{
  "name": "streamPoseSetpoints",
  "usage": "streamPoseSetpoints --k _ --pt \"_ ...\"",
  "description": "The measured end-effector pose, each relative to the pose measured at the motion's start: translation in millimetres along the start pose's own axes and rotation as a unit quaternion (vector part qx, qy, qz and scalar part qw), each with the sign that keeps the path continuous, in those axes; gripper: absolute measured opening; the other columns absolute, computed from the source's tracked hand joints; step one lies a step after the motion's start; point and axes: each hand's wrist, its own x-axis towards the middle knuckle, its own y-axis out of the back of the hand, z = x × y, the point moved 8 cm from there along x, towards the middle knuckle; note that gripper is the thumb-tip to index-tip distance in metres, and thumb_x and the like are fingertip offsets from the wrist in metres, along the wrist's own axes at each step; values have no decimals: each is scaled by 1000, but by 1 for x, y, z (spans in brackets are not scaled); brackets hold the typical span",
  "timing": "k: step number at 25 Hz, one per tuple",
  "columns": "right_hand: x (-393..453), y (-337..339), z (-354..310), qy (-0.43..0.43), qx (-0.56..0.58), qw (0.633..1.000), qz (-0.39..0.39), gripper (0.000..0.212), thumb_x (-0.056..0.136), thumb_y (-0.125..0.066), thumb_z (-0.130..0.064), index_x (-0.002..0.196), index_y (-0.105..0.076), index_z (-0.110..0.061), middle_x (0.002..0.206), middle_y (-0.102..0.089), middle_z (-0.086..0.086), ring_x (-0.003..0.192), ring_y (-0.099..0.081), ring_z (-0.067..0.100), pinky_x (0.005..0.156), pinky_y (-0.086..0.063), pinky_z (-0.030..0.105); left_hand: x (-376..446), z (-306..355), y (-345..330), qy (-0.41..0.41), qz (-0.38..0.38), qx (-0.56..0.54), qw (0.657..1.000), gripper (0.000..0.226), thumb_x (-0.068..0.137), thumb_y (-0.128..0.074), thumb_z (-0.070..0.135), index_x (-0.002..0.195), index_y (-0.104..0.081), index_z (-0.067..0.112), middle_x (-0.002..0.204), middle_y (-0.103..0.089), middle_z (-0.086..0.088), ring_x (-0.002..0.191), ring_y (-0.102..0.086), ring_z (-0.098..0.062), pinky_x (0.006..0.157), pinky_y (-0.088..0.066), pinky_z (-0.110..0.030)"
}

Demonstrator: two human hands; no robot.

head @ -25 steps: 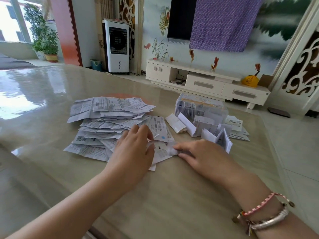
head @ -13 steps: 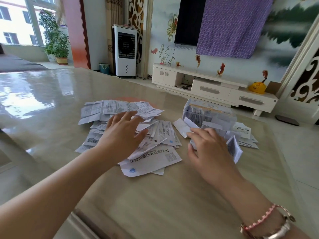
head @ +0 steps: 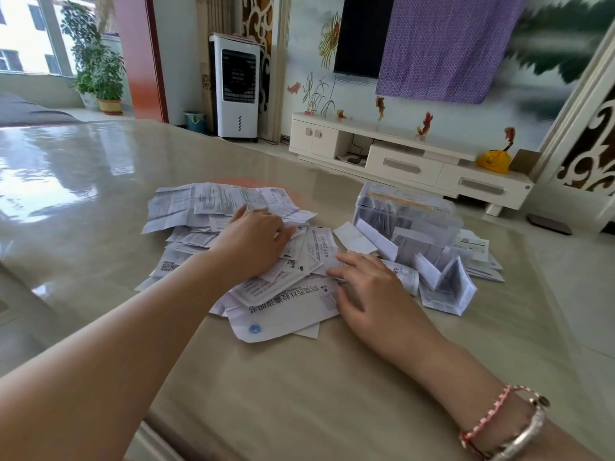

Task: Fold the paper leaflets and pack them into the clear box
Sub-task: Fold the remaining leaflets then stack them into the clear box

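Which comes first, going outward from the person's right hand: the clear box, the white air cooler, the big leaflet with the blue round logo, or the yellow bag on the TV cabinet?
From the right hand, in the head view:
1. Big leaflet with the blue logo: touching the hand, on its left.
2. Clear box: on the table, beyond the hand.
3 and 4. White air cooler, on the floor far left, and yellow bag, far right on the cabinet: too close to call.

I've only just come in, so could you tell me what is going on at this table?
A person is sorting paper leaflets for folding. The left hand rests on the loose pile of leaflets, and the right hand touches its near edge. Some folded leaflets lie beside the clear box, which already holds some.
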Motion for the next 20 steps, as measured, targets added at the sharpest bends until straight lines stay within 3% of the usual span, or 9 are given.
streamPoseSetpoints --k 4,6,8,9,11,13,16,18,20 --pt "-2 9 2 -19 59 998 22 28 94 -53 -22 120 -64 -19 140 -49 -5 131 -36 5 107 -22 15 -15 19 26 -55 82 -35 994 21 96 -46 22 101 -66 19 107 -63 4 115 -53 -14 118 -7 -32" --pt "-6 16 4 -26 88 994 54 29 92 -57 -23 121 -60 -25 136 -50 -11 125 -42 1 105 -31 17 -30 29 33 -86 96 -49 990 15 92 -54 16 99 -65 22 103 -64 7 101 -59 -13 118 -19 -33" --pt "-11 24 2 -26 116 990 79 40 89 -62 -28 126 -47 -35 125 -48 -21 109 -50 -4 90 -44 18 -48 36 38 -80 87 -91 989 15 87 -59 12 95 -62 26 98 -64 11 91 -61 -13 97 -45 -37" --pt "-12 24 -1 -26 130 989 71 48 88 -65 -30 128 -41 -41 120 -46 -24 101 -52 -5 82 -45 15 -56 41 39 -76 77 -108 988 16 86 -60 12 92 -61 27 95 -63 13 88 -62 -13 86 -50 -37" --pt "-13 17 -9 -20 156 987 21 57 85 -68 -31 128 -35 -50 118 -45 -27 97 -53 -7 75 -42 9 -71 54 39 -84 58 -128 986 18 83 -60 11 89 -61 28 89 -61 13 84 -62 -11 76 -51 -36" --pt "-13 10 -14 2 169 986 -8 46 84 -69 -30 119 -45 -47 114 -53 -23 96 -55 -6 75 -41 8 -84 70 36 -107 42 -147 982 21 82 -60 11 89 -59 30 87 -61 15 82 -62 -9 72 -52 -35" --pt "-13 11 -9 12 171 985 -21 8 84 -68 -24 91 -70 -27 85 -68 -10 79 -61 6 71 -48 26 -97 84 29 -122 11 -180 976 36 82 -66 22 107 -47 40 91 -62 20 82 -64 -5 70 -54 -34" --pt "-16 11 1 -9 179 983 -49 7 84 -66 -24 84 -73 -26 77 -70 -7 74 -62 8 72 -51 35 -99 79 23 -94 -12 -170 981 51 79 -70 32 117 -39 44 96 -60 20 85 -64 -7 71 -54 -35" --pt "-20 14 9 -43 218 971 -82 9 83 -67 -35 82 -73 -29 77 -71 -4 71 -63 15 71 -51 36 -97 68 19 -56 -31 -161 985 48 77 -70 34 117 -44 43 96 -60 19 84 -61 -6 74 -54 -33"
